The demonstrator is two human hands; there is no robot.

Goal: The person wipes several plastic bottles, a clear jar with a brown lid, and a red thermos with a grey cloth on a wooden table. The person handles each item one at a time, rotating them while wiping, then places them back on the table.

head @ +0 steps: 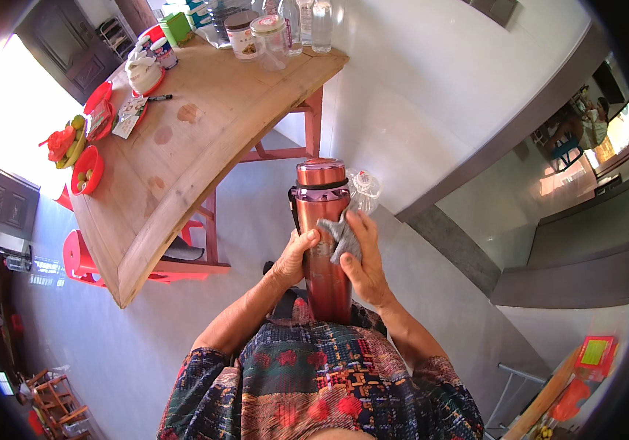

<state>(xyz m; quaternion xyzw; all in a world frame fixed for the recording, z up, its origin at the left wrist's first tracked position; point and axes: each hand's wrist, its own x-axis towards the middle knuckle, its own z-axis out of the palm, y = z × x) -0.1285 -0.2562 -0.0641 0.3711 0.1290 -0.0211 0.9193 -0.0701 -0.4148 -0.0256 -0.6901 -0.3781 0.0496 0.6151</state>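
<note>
A large copper-red vacuum flask [322, 275] with a black strap stands upright in front of my body, its base against my patterned top. My left hand [292, 256] grips the flask's left side, thumb across the front. In my right hand [366, 258] is a crumpled grey cloth [342, 236], pressed to the flask's right front between fingers and thumb. The flask's lid [320, 171] is on. Dull, whitish patches mark the metal beside the cloth. The fingers behind the flask are hidden.
A wooden table [182, 181] at the upper left bears red bowls, fruit, jars and bottles. Under it are red plastic stools [78, 256]. A clear plastic jug [365, 192] stands on the floor by the wall behind the flask. Far right, a person sits in another room.
</note>
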